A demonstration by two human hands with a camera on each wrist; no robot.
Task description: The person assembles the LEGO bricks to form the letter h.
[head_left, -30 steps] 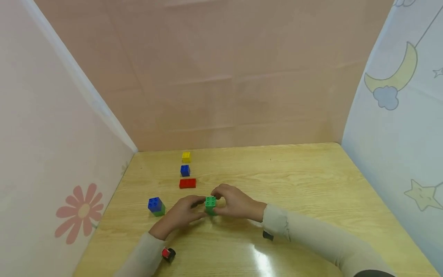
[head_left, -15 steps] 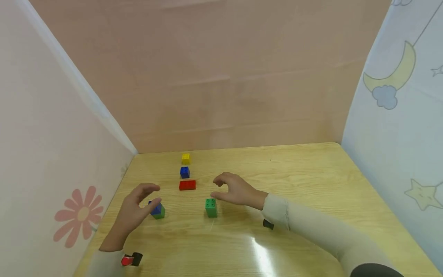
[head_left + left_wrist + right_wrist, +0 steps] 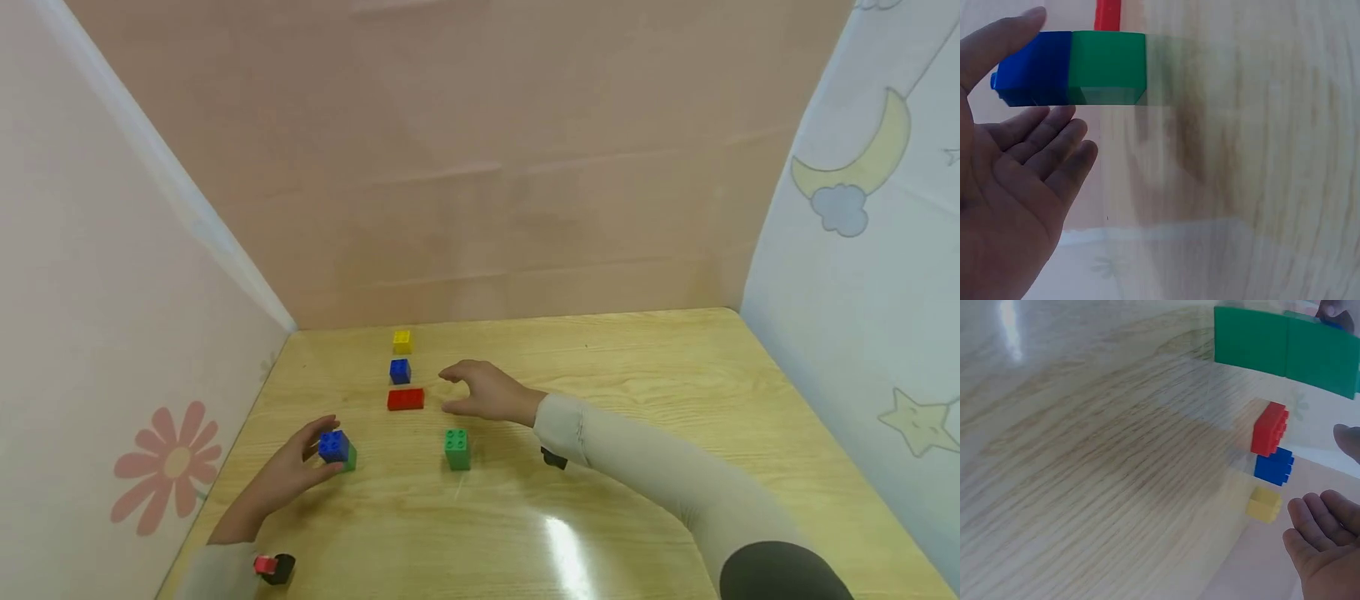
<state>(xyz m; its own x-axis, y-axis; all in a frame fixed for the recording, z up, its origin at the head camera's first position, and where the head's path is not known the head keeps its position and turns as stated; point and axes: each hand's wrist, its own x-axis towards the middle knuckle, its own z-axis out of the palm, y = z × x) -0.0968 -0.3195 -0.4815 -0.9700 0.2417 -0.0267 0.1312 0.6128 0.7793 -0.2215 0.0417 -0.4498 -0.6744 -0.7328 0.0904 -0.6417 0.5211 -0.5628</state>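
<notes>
My left hand (image 3: 288, 471) is around a stack of a blue brick (image 3: 333, 447) on a green brick (image 3: 351, 458), thumb on the near side and fingers on the far side. In the left wrist view the thumb overlaps the blue brick (image 3: 1038, 69), while the fingers lie loosely beside it; contact is unclear. My right hand (image 3: 495, 393) hovers with thumb and fingers spread, holding nothing, right of a flat red brick (image 3: 406, 399). Below it on the table stands a tower of two green bricks (image 3: 457, 450), seen from the side in the right wrist view (image 3: 1285, 353).
Behind the red brick, a small blue brick (image 3: 401, 372) and a yellow brick (image 3: 402, 342) line up toward the back of the wooden table (image 3: 600, 375). Fabric walls enclose the table at the back and both sides.
My left hand has left the green tower and moved left to the blue-green stack. The right hand has let go of the tower and shifted up and left toward the red brick.
</notes>
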